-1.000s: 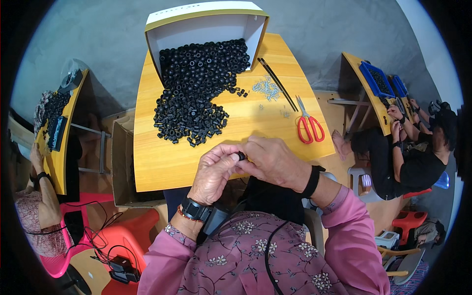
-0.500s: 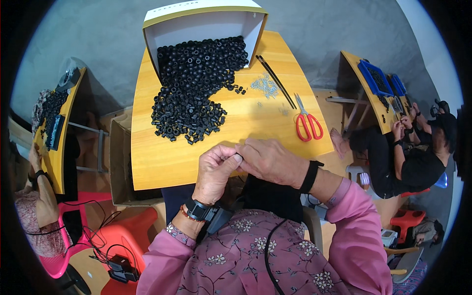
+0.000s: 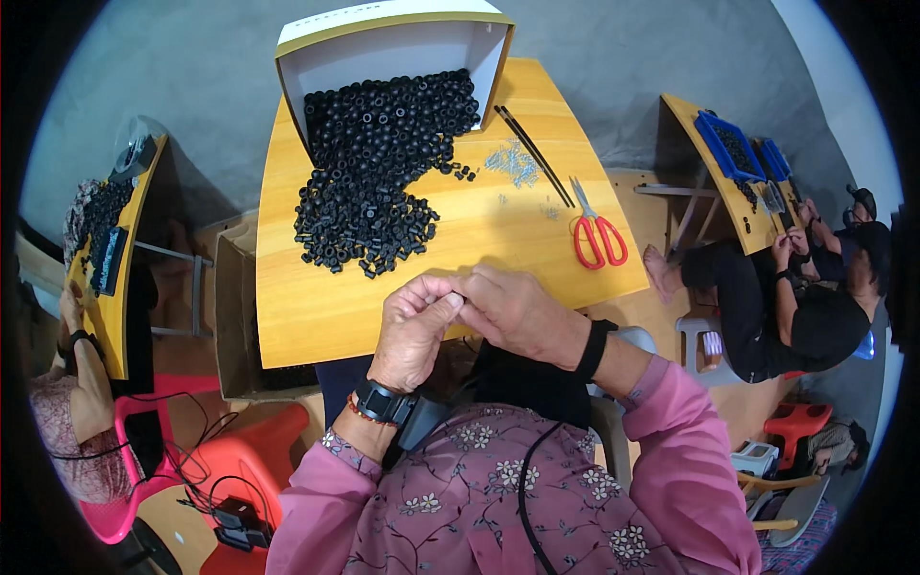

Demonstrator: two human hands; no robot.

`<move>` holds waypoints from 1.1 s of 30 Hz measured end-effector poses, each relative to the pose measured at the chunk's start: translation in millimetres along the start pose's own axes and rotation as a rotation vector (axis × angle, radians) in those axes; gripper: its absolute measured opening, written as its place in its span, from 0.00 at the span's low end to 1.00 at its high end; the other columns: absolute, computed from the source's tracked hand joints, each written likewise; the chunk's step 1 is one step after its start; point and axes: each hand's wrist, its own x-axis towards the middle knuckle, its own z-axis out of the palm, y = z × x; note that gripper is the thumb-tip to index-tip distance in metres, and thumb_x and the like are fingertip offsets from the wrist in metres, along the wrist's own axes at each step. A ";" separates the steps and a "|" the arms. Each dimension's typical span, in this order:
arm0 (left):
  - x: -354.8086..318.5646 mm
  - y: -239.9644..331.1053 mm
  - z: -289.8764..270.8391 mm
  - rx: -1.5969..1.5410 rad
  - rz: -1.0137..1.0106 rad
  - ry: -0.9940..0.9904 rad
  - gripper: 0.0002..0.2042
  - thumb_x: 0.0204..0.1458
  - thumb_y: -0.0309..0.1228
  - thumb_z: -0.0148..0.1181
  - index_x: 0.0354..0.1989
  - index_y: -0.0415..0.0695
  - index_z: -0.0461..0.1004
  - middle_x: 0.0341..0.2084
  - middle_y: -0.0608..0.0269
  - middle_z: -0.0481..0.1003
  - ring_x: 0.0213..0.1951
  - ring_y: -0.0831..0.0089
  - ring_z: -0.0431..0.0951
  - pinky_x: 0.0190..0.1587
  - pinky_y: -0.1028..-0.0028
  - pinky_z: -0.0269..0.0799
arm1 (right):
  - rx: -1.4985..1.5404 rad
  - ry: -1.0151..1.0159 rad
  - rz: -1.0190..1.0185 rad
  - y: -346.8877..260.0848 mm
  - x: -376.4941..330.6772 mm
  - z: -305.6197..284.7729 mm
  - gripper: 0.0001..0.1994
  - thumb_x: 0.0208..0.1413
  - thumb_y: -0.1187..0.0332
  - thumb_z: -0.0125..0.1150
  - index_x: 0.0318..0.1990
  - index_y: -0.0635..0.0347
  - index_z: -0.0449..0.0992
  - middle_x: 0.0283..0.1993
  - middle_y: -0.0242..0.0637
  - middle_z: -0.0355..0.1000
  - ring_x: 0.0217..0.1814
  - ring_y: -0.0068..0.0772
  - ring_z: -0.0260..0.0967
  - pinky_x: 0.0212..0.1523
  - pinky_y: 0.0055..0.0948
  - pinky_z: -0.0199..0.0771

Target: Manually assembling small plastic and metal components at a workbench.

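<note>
My left hand (image 3: 412,331) and my right hand (image 3: 525,314) meet just off the near edge of the yellow table (image 3: 316,335), thumbs and fingertips pinched together. Between them a small black piece (image 3: 457,296) barely shows; fingers cover most of it. Beyond my hands lies a heap of small black plastic parts (image 3: 359,225), some ring-like, some short and stemmed. It runs into rounder black pieces (image 3: 393,110) spilling from a white box (image 3: 388,59) tipped on its side. Small silvery metal bits (image 3: 513,163) are scattered to the right of the heap.
Two thin black rods (image 3: 537,155) lie beside the metal bits, near red-handled scissors (image 3: 598,235). A cardboard box (image 3: 235,316) stands left of the table, with a red stool (image 3: 254,460) nearer me. People work at tables on both sides; the right one holds blue trays (image 3: 728,149).
My joined hands have shifted slightly up and left, still pinched together. The whole view has moved a little. At the right table, the other person's hands have changed position slightly.
</note>
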 end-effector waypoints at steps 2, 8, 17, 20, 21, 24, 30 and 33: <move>0.2 4.1 3.7 -0.031 -0.025 0.031 0.03 0.60 0.20 0.57 0.40 0.36 0.75 0.36 0.58 0.80 0.35 0.73 0.80 0.44 0.72 0.77 | 0.252 0.015 0.096 -5.2 2.9 -6.5 0.17 0.55 0.71 0.64 0.51 0.63 0.72 0.35 0.41 0.72 0.35 0.46 0.74 0.33 0.37 0.74; 4.2 0.6 -5.6 -0.066 -0.057 0.033 0.04 0.61 0.21 0.56 0.43 0.39 0.73 0.38 0.57 0.79 0.40 0.69 0.81 0.44 0.67 0.78 | 0.341 -0.019 0.454 20.8 -10.6 -16.6 0.14 0.55 0.73 0.64 0.49 0.66 0.75 0.33 0.47 0.74 0.36 0.50 0.75 0.38 0.41 0.76; -4.3 21.2 -4.6 0.122 0.117 0.117 0.06 0.59 0.23 0.59 0.43 0.42 0.71 0.29 0.60 0.77 0.27 0.73 0.78 0.32 0.73 0.76 | -0.067 0.130 0.265 103.5 54.0 -5.3 0.17 0.52 0.77 0.59 0.50 0.73 0.73 0.45 0.56 0.71 0.49 0.58 0.71 0.51 0.45 0.71; -0.8 51.0 -12.9 0.296 0.400 0.245 0.08 0.58 0.24 0.60 0.45 0.42 0.72 0.27 0.63 0.76 0.26 0.76 0.76 0.29 0.75 0.75 | -0.127 0.110 0.324 129.8 75.0 4.1 0.08 0.52 0.79 0.53 0.39 0.71 0.74 0.40 0.59 0.70 0.46 0.64 0.69 0.49 0.49 0.71; 0.8 61.6 -20.1 0.364 0.482 0.360 0.08 0.58 0.23 0.60 0.46 0.42 0.73 0.26 0.63 0.76 0.27 0.77 0.75 0.30 0.76 0.74 | -0.130 0.080 0.300 136.1 79.2 6.3 0.07 0.50 0.80 0.49 0.36 0.70 0.73 0.39 0.59 0.70 0.46 0.62 0.69 0.50 0.49 0.70; 0.4 95.7 -59.4 0.551 0.783 0.699 0.09 0.58 0.22 0.60 0.46 0.41 0.74 0.36 0.65 0.75 0.29 0.81 0.73 0.32 0.79 0.71 | -0.212 -0.017 0.284 142.3 87.5 17.1 0.06 0.49 0.79 0.50 0.34 0.68 0.73 0.38 0.57 0.70 0.45 0.59 0.70 0.49 0.49 0.71; -41.1 144.7 -168.1 0.267 0.930 1.110 0.15 0.57 0.22 0.62 0.52 0.42 0.70 0.37 0.62 0.75 0.33 0.74 0.75 0.34 0.74 0.75 | -0.230 -0.139 0.190 108.7 100.4 26.2 0.19 0.49 0.82 0.52 0.50 0.72 0.74 0.40 0.54 0.72 0.47 0.56 0.70 0.51 0.45 0.72; -53.4 144.1 -216.0 0.132 0.808 1.249 0.19 0.58 0.22 0.59 0.57 0.36 0.67 0.45 0.55 0.73 0.42 0.66 0.75 0.43 0.69 0.76 | 0.032 -0.177 0.209 98.2 107.6 27.4 0.20 0.52 0.81 0.57 0.55 0.71 0.74 0.41 0.50 0.73 0.50 0.53 0.71 0.53 0.43 0.73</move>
